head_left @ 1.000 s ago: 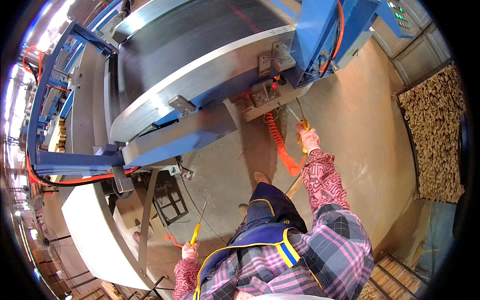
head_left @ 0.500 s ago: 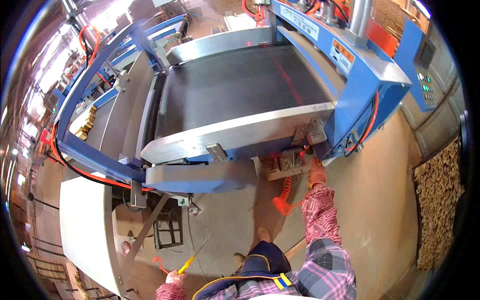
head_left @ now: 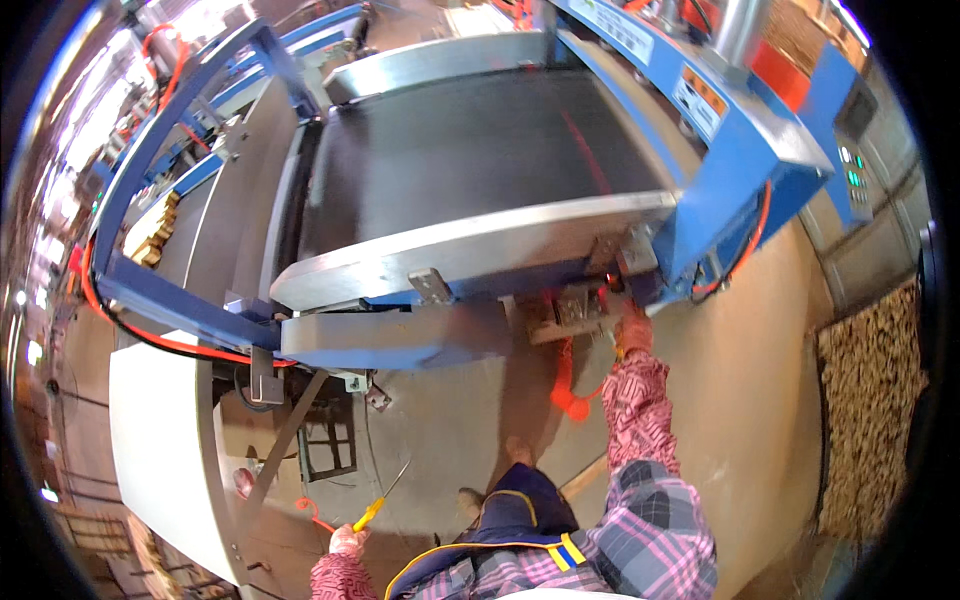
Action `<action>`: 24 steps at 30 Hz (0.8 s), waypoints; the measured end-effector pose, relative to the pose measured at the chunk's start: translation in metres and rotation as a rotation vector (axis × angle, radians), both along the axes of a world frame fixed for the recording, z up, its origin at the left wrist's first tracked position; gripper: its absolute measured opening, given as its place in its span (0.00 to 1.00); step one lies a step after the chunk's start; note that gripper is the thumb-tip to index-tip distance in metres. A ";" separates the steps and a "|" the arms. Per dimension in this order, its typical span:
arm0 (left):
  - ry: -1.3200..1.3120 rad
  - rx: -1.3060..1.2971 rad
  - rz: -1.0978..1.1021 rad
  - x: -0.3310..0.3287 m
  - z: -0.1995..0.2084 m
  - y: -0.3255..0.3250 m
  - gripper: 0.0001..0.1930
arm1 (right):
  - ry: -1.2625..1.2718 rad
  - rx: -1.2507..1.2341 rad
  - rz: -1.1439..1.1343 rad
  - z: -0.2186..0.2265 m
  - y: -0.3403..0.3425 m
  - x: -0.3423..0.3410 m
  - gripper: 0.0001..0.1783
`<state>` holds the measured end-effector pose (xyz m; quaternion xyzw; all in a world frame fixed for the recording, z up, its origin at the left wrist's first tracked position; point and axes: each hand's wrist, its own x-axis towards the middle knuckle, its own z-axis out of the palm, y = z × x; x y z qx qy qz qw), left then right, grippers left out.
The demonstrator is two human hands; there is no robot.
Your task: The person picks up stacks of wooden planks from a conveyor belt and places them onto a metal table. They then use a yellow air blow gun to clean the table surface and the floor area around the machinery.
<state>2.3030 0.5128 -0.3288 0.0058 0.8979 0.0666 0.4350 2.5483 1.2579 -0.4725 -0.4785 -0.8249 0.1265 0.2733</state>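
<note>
My left hand (head_left: 348, 541), low in the view, is closed round a yellow air blow gun (head_left: 369, 514) with a long thin metal nozzle pointing up and to the right. An orange coiled hose (head_left: 318, 513) trails beside that hand. My right hand (head_left: 632, 332) reaches up to the near side of a blue machine, beside a metal bracket (head_left: 634, 252) at the end of its silver side rail (head_left: 480, 240). Its fingers are blurred and partly hidden against the machine. Left of this hand are a small ledge with a metal block (head_left: 573, 308) and a hanging orange coil (head_left: 566, 385).
A wide black conveyor belt (head_left: 480, 150) runs between the metal rails, crossed by a red light line. A blue post (head_left: 775, 165) and a control panel with green lights (head_left: 853, 180) stand right. A white panel (head_left: 160, 450) stands left, stacked wood pieces (head_left: 870, 410) far right.
The view has shifted slightly, so the machine sits a little higher and farther left. Both hands keep nearly the same places, the left still holding the air blow gun.
</note>
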 end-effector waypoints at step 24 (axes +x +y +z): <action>0.032 0.008 -0.213 -0.022 -0.016 -0.003 0.19 | 0.750 -0.972 -0.594 0.074 -0.014 0.114 0.24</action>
